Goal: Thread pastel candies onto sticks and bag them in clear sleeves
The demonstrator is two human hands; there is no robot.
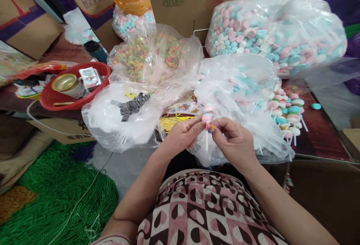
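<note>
Both hands meet in front of my body around a marshmallow lollipop (207, 116), a stack of pink, blue and white marshmallows on a white stick in a clear wrapper. My left hand (184, 135) pinches the wrapper just below the marshmallows. From the other side my right hand (234, 140) has thumb and forefinger closed on a small gold and purple twist tie (210, 127) at the lollipop's neck. The stick points down between the hands. Yellow twist ties (177, 123) lie in a bundle beside my left hand.
Finished-looking marshmallow lollipops (289, 113) are piled at the right. Behind stand a big bag of marshmallows (239, 31) and a bag of coloured rings (135, 57). A red basin (74, 104) sits left, near a plastic bag (98, 121) with a dark grey striped thing on it.
</note>
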